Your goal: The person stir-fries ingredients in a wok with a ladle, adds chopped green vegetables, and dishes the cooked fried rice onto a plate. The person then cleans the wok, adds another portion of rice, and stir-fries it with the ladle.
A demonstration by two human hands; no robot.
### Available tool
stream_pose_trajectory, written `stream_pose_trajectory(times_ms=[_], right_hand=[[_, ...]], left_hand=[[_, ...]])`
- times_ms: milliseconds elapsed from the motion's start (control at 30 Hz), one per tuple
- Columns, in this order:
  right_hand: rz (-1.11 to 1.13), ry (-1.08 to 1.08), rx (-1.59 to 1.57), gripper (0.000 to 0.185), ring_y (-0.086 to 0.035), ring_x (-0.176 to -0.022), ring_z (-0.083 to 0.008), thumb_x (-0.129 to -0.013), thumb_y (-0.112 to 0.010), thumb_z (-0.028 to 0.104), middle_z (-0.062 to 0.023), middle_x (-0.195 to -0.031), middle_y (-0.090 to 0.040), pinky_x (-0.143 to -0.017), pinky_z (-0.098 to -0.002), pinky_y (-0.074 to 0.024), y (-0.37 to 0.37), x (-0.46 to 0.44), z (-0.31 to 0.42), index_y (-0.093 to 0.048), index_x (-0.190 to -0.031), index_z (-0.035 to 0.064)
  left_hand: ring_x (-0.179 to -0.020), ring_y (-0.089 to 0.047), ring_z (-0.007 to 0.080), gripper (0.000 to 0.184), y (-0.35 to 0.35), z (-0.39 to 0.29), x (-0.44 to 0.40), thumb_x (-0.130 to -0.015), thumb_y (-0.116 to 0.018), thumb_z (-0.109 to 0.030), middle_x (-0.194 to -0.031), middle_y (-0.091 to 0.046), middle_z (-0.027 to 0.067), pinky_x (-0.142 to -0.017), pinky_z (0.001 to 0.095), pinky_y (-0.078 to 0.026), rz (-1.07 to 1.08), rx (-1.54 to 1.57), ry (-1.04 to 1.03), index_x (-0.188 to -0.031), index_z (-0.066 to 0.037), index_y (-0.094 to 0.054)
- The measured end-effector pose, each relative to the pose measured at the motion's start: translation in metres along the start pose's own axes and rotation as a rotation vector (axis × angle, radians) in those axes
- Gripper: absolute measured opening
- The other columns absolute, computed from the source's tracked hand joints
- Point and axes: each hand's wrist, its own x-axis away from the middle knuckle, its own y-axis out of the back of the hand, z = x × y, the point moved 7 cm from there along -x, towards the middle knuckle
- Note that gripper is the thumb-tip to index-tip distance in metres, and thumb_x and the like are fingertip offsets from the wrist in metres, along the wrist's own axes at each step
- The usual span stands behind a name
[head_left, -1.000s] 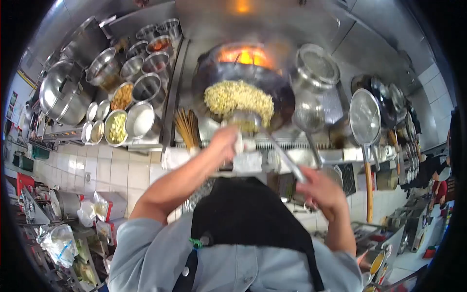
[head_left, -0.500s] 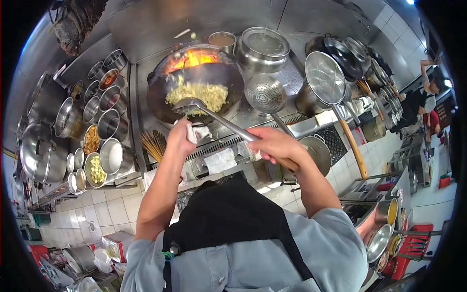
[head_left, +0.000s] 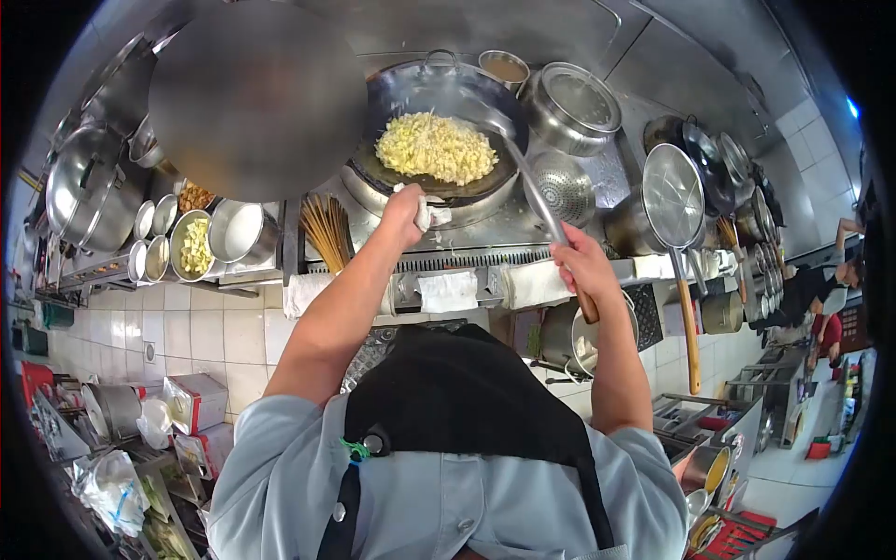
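At far middle over the stove (head_left: 495,230), a wok (head_left: 487,101) of loose, soft chopped food (head_left: 439,149). Looks heavy, stiff and hot; best held by the near rim, as in the left hand (head_left: 403,213), through white cloth (head_left: 433,217). Gripped in the right hand (head_left: 588,266), a ladle (head_left: 543,201), likely easily steered. Just right, a skimmer (head_left: 560,191) and lidded pot (head_left: 571,112), narrowing the ladle's swing; near left, a bamboo brush (head_left: 327,231); far left, pots (head_left: 73,191) partly masked by a dark blur (head_left: 257,98).

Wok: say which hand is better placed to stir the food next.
Right hand, I'd judge: it grips the ladle, which reaches over the wok; the left hand grips a cloth at its edge.
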Motion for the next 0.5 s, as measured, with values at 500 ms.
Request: stream_pose_trajectory(times_ms=[500], right_hand=[[0.258,-0.196,0.141,0.056,-0.048,-0.046,-0.0060,-0.098,-0.059,0.016,0.0013,-0.071,-0.053,-0.039,-0.0233,-0.0396,-0.035,0.072,0.046,-0.046,-0.153,0.0075]], left_hand=[[-0.070,-0.069,0.0256,0.012,-0.046,-0.007,0.137,-0.094,-0.052,-0.011,-0.089,-0.068,0.0128,-0.042,0.0344,-0.047,-0.081,0.025,0.161,-0.101,-0.004,-0.058]])
